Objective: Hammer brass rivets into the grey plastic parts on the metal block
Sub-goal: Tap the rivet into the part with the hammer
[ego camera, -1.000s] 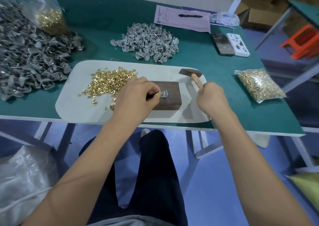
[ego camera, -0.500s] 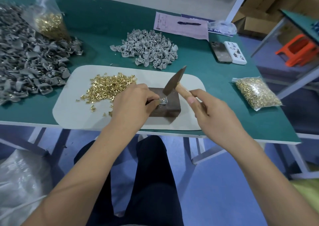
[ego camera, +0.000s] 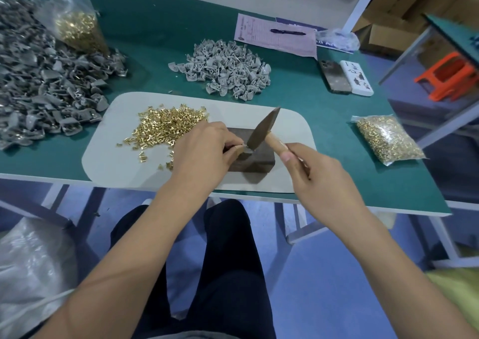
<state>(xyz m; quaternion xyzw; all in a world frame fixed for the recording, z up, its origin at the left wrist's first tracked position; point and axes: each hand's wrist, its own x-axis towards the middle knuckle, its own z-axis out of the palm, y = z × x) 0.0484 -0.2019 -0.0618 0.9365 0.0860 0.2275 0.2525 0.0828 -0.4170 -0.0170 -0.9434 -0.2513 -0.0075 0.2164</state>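
1. The left hand pinches a grey plastic part between thumb and fingers, holding it on top of the dark metal block
2. The right hand has its fingers curled round the wooden handle of a hammer, whose head touches the part
3. The block sits on a pale mat on the green table
4. Loose brass rivets lie on the mat just left of the left hand

blue sign, letters perhaps "Ar", otherwise illegible
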